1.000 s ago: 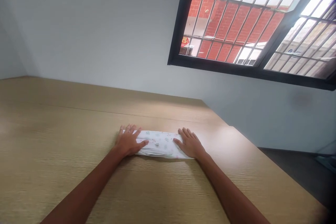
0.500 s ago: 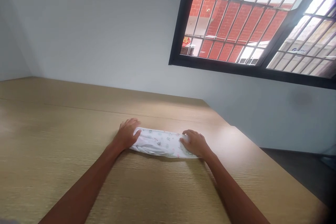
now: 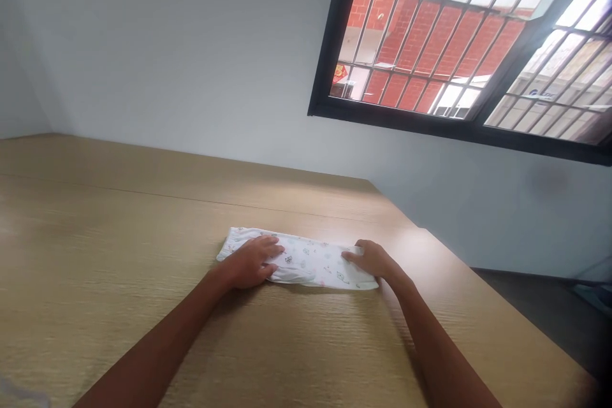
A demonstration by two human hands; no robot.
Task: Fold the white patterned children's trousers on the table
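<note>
Left hand and right hand lie open, grips unclamped, on a folded printed white cloth. It rests on a wooden bench.

No words can be read anywhere. Through a black-framed barred window, blue lettering on a pale panel at its right side is too blurred to make out, as are the marks on a red placard at its lower left. A white cloth shows only small printed motifs.
</note>
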